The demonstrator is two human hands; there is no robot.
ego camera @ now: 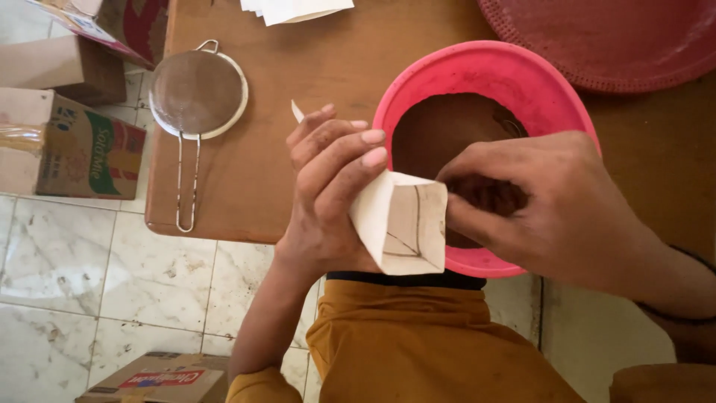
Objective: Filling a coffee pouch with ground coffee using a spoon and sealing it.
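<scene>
Head camera looks straight down on a small white paper packet point(399, 222), folded into an open pouch, and it is held between two bare hands just over the near rim of a pink bowl point(492, 67). The left hand point(328, 198) closes its fingers around the left side of the packet, with the fingertips point(373, 147) lying on the top fold. The right hand point(552, 201) pinches the right edge of the mouth, and its fingertips seem to hold also a bit of the brown powder point(440, 127) that fills the bowl; how tight this pinch is, I cannot tell.

I judge the packet to be very light and thin. It is stiff only along the folds and will crumple or tear if it is squeezed hard. It is dry, so not slippery. The best place to hold it looks to be the folded sides, where the paper is double, while the mouth stays open and upward.

The bowl stands on a brown wooden surface point(298, 75), near its front edge. To the left on the same surface lies a metal sieve point(198, 93) with a wire handle. Some white paper sheets point(294, 9) are at the far edge, and a dark red woven tray point(619, 37) is at the far right. Cardboard boxes point(71, 149) stand on the tiled floor point(97, 276).
</scene>
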